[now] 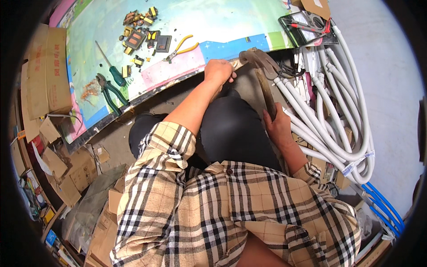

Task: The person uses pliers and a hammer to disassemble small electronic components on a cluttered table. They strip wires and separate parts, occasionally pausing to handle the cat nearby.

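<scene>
My right hand (279, 126) is wrapped round the wooden handle of a claw hammer (265, 89). The hammer's rusty head (260, 62) is up at the front edge of the table (178, 78). To the left of that head, my left hand (218, 72) is closed at the same edge, its fingers curled. What it grips, if anything, is hidden. Yellow-handled pliers (181, 48) lie on the tabletop near my left hand. Farther left are green-handled pliers (111, 93) and a green screwdriver (111, 66).
Several small black and yellow transformer-like parts (134, 40) lie on the tabletop. A black case with a tester and leads (307, 24) sits at the far right corner. Bundled white hoses (342, 151) and blue tubes (384, 209) fill the right. Cardboard boxes (49, 71) crowd the left.
</scene>
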Demonstrator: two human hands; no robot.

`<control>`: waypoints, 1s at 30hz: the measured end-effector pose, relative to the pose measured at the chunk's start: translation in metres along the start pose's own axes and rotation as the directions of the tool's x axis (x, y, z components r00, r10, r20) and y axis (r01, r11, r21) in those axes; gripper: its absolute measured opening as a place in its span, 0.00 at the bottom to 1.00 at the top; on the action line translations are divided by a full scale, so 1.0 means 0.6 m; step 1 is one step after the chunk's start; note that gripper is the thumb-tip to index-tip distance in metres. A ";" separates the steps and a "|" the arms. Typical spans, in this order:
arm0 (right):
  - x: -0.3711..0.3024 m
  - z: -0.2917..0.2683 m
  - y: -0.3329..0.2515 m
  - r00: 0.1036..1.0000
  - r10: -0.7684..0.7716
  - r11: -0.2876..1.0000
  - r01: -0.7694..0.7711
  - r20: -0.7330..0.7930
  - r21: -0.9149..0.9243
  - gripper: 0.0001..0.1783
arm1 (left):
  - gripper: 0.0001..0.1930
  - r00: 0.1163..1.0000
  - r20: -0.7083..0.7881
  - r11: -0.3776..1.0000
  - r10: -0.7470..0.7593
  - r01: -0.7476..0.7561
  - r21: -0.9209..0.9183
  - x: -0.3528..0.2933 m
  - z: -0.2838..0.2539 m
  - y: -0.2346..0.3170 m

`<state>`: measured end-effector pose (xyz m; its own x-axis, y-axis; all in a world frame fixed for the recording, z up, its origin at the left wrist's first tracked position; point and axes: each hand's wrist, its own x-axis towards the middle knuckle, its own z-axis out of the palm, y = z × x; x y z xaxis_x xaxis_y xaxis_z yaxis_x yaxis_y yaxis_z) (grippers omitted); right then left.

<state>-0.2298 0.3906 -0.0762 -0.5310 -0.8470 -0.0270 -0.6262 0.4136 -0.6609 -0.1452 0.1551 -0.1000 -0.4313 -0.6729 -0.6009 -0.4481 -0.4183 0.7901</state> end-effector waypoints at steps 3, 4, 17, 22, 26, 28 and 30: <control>0.010 -0.010 -0.009 1.000 -0.016 0.999 0.017 -0.020 0.033 0.13 | 0.05 1.000 0.011 1.000 0.023 -0.022 -0.014 -0.007 -0.015 0.008; 0.017 -0.013 -0.011 0.999 -0.028 0.999 0.029 -0.027 0.044 0.13 | 0.05 0.999 0.007 0.998 0.047 -0.047 -0.036 -0.008 -0.021 0.010; 0.342 0.026 -0.051 0.906 0.189 0.566 -0.416 0.379 0.712 0.22 | 0.10 0.989 0.084 0.800 0.122 -0.048 -0.598 -0.072 -0.158 0.091; 0.333 0.026 -0.072 0.996 0.071 0.894 -0.042 0.049 -0.447 0.25 | 0.04 0.984 0.004 0.767 0.176 -0.135 -0.627 -0.119 -0.210 0.092; 0.309 0.021 -0.180 0.938 -0.344 0.920 0.329 -0.035 -0.212 0.11 | 0.02 0.980 -0.073 0.717 0.187 -0.187 -0.671 -0.129 -0.222 0.082; 0.293 0.033 -0.255 0.889 -0.450 0.887 0.433 0.086 0.159 0.09 | 0.02 0.971 -0.091 0.699 0.221 -0.223 -0.679 -0.126 -0.223 0.076; 0.277 0.052 -0.313 0.812 -0.574 0.814 0.553 0.104 0.176 0.09 | 0.01 0.959 -0.127 0.688 0.253 -0.271 -0.673 -0.115 -0.229 0.067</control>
<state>-0.1829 0.1618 0.0200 -0.0124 -0.9601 0.2792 -0.7030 -0.1902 -0.6853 -0.0259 0.1009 -0.0104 -0.4281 -0.8286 -0.3607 0.3357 -0.5164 0.7878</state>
